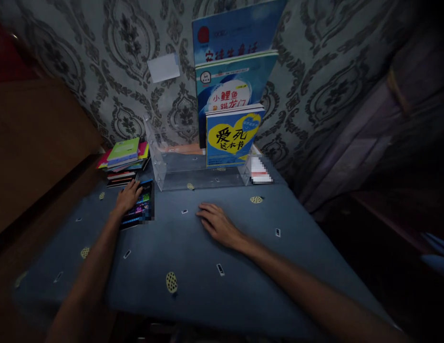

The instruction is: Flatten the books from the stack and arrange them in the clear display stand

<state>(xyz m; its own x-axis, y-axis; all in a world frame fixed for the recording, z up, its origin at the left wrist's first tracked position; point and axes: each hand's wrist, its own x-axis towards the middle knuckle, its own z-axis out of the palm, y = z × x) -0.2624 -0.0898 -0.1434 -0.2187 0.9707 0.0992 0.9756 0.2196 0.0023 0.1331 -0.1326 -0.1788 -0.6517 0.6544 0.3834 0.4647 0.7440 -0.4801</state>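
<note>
On the left of the table, my left hand [127, 197] lies over a dark book with colourful pictures [145, 202], its fingers stretched out across the cover. Part of that book is hidden under the hand and forearm, and one corner is pixelated. My right hand [216, 223] rests on the tablecloth near the middle, holding nothing, its fingers extended and slightly apart. Beyond it, a clear acrylic book rack [200, 180] holds a small blue-and-yellow book [232, 138]. Behind this book stand a teal book [239, 78] and a taller blue book [239, 33], all upright on the rack's right side.
A pile of books [123, 155], with a green one on top, sits at the back left by a wooden panel [36, 143]. A pixelated white item [260, 170] lies right of the rack. Patterned wallpaper [130, 43] rises behind the blue tablecloth [193, 247]. A curtain [354, 124] hangs at right.
</note>
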